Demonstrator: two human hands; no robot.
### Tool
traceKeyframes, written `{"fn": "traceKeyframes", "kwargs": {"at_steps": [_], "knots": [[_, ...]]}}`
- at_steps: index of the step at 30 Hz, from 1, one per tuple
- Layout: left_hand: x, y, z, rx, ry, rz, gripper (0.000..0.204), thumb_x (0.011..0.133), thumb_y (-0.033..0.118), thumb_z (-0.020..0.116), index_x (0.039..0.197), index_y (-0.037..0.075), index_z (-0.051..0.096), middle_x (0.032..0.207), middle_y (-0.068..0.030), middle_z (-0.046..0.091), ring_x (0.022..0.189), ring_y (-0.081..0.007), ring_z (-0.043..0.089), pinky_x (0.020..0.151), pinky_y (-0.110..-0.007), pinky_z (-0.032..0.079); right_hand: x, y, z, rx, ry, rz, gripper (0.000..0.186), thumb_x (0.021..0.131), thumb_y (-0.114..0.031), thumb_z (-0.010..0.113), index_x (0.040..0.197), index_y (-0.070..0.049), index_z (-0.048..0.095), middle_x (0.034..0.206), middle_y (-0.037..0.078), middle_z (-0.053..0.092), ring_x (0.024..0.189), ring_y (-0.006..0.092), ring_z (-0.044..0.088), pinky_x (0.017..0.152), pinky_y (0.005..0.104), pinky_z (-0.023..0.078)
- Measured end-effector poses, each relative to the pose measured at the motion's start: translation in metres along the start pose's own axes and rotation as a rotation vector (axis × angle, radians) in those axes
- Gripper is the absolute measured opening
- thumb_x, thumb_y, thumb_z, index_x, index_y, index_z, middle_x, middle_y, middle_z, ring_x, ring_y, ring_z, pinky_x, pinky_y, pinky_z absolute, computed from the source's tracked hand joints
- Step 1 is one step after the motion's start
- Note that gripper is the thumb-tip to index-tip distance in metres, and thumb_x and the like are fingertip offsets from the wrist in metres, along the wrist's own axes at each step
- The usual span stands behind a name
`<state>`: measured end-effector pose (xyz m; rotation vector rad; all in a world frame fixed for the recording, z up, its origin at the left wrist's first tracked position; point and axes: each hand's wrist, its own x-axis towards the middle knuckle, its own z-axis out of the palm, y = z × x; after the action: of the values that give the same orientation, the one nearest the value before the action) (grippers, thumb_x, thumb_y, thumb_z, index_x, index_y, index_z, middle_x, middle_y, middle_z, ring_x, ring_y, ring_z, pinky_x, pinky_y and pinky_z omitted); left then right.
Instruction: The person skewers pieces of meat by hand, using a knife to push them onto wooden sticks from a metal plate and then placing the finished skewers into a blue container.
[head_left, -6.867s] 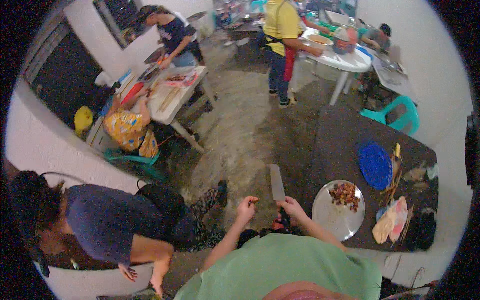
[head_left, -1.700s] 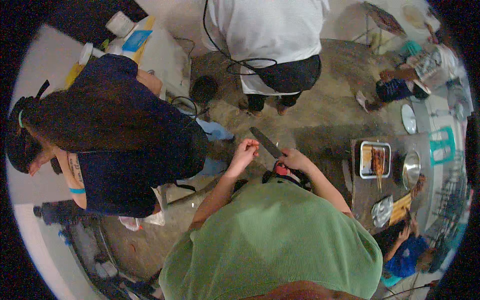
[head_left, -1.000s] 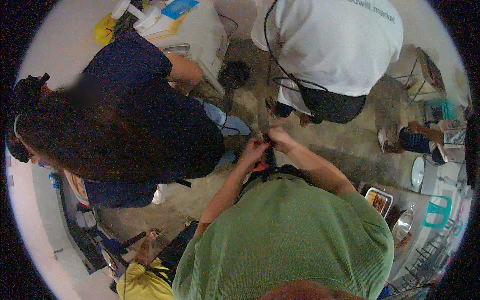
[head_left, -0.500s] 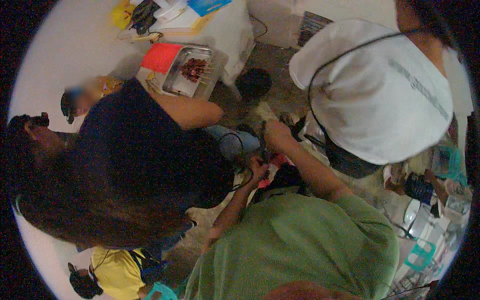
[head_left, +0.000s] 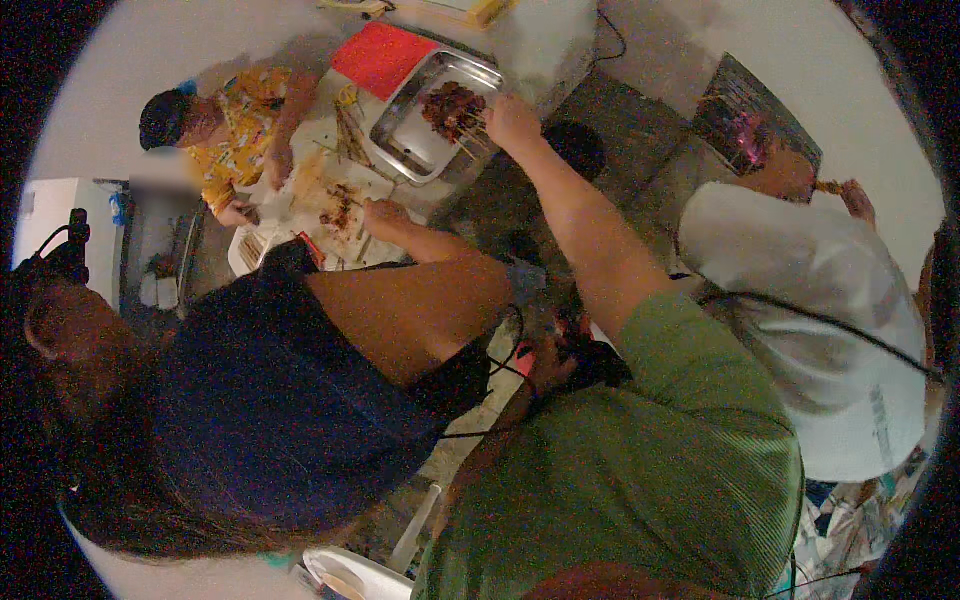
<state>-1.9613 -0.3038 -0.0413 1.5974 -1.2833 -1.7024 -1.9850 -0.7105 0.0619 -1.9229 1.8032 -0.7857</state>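
My right arm, in a green sleeve, stretches forward over the floor. My right hand point(head_left: 513, 124) is closed at the stick ends of several meat skewers point(head_left: 457, 113), which lie bunched in a silver metal tray point(head_left: 397, 158). The meat on them is dark reddish brown and points left, away from my hand. My left hand point(head_left: 550, 366) stays low in front of my body, beside a dark cable point(head_left: 515, 345) and a small pinkish-red thing point(head_left: 524, 360). Its fingers are dim and partly hidden, so what it holds does not show.
A red sheet point(head_left: 383, 60) lies left of the tray. Beside me, a person in navy point(head_left: 300, 400) reaches to a cutting board point(head_left: 372, 187) with meat bits; another in yellow print point(head_left: 240, 130) works across. At right, a person in white point(head_left: 810, 320) bends by a glowing grill point(head_left: 760, 115).
My right hand has moved from low in front of me out to the skewers in the tray. The view has shifted, bringing the cutting board and the grill into sight.
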Motion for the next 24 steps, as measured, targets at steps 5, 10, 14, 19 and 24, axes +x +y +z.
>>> {"fn": "traceKeyframes", "kwargs": {"at_steps": [5, 10, 14, 19, 24], "knots": [[0.007, -0.006, 0.005, -0.003, 0.049, -0.003, 0.050, 0.076, 0.016, 0.064, 0.116, 0.007, 0.036, 0.104, -0.0104, 0.043, 0.098, -0.0245, 0.046, 0.083, -0.040, 0.041, 0.015, -0.004, 0.028, -0.077, -0.299, -0.015, 0.046, 0.087, -0.027, 0.059, 0.113, 0.009, 0.049, 0.104, 0.029, 0.061, 0.098, 0.0428, 0.061, 0.084, 0.0502, 0.049], [0.012, -0.010, 0.001, 0.017, 0.078, 0.002, 0.051, 0.076, 0.017, 0.064, 0.117, 0.007, 0.035, 0.105, -0.0113, 0.043, 0.099, -0.0255, 0.045, 0.085, -0.041, 0.041, 0.041, 0.019, 0.063, -0.062, -0.241, 0.026, 0.054, 0.087, -0.029, 0.060, 0.118, 0.011, 0.043, 0.103, 0.028, 0.062, 0.100, 0.0434, 0.060, 0.085, 0.0506, 0.048], [0.014, -0.016, 0.001, 0.033, 0.095, -0.003, 0.052, 0.076, 0.017, 0.065, 0.117, 0.006, 0.035, 0.106, -0.0121, 0.042, 0.101, -0.0262, 0.045, 0.086, -0.041, 0.040, 0.057, 0.020, 0.083, 0.017, -0.196, 0.247, 0.049, 0.084, -0.030, 0.063, 0.111, 0.010, 0.054, 0.103, 0.027, 0.062, 0.100, 0.0426, 0.060, 0.087, 0.0483, 0.048], [0.015, -0.021, 0.000, 0.039, 0.120, 0.001, 0.054, 0.076, 0.018, 0.065, 0.118, 0.006, 0.035, 0.106, -0.0130, 0.042, 0.102, -0.0272, 0.044, 0.087, -0.042, 0.039, 0.061, 0.009, 0.065, -0.106, -0.432, -0.049, 0.036, 0.081, -0.023, 0.063, 0.100, 0.008, 0.064, 0.106, 0.026, 0.062, 0.098, 0.0393, 0.063, 0.085, 0.0460, 0.051], [0.011, -0.019, -0.001, 0.075, 0.107, 0.016, 0.055, 0.076, 0.018, 0.066, 0.119, 0.005, 0.034, 0.107, -0.0139, 0.042, 0.104, -0.0281, 0.044, 0.088, -0.043, 0.038, 0.066, 0.014, 0.063, -0.284, -0.421, -0.224, 0.027, 0.083, -0.014, 0.056, 0.101, 0.004, 0.066, 0.104, 0.025, 0.064, 0.097, 0.0386, 0.063, 0.085, 0.0455, 0.051]]}}
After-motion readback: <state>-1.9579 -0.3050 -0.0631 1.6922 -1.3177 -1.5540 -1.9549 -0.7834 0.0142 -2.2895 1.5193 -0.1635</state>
